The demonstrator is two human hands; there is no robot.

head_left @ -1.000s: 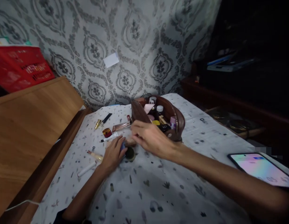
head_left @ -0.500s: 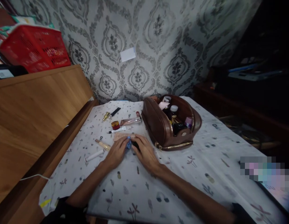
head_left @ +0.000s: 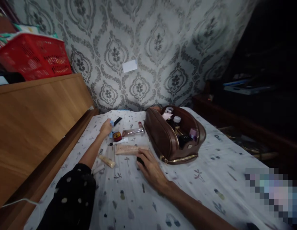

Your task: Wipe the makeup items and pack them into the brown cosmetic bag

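Note:
My left hand (head_left: pixel 105 128) is closed on a crumpled blue cloth (head_left: pixel 111 131) at the back left of the table, beside a slim black tube (head_left: pixel 118 121) and a red jar with a gold lid (head_left: pixel 117 136). My right hand (head_left: pixel 150 167) rests near the middle, its thumb and fingers closed on a small black item (head_left: pixel 140 160) whose kind is unclear. Just beyond its fingers lies a flat peach tube (head_left: pixel 128 149). A white tube with a black cap (head_left: pixel 119 141), a pinkish clear tube (head_left: pixel 133 131) and a cream-coloured tube (head_left: pixel 107 161) lie around them.
An open brown cosmetic bag (head_left: pixel 160 134) full of bottles stands right of the tubes. A patterned cloth (head_left: pixel 129 198) covers the table. To the left, a wooden headboard (head_left: pixel 47 105) carries a red basket (head_left: pixel 42 57). A blurred-out screen (head_left: pixel 273 191) lies at the right edge.
My hands have moved apart. The left went forward and left with the blue cloth, over where the gold item lay; the right stayed near the middle with the black item.

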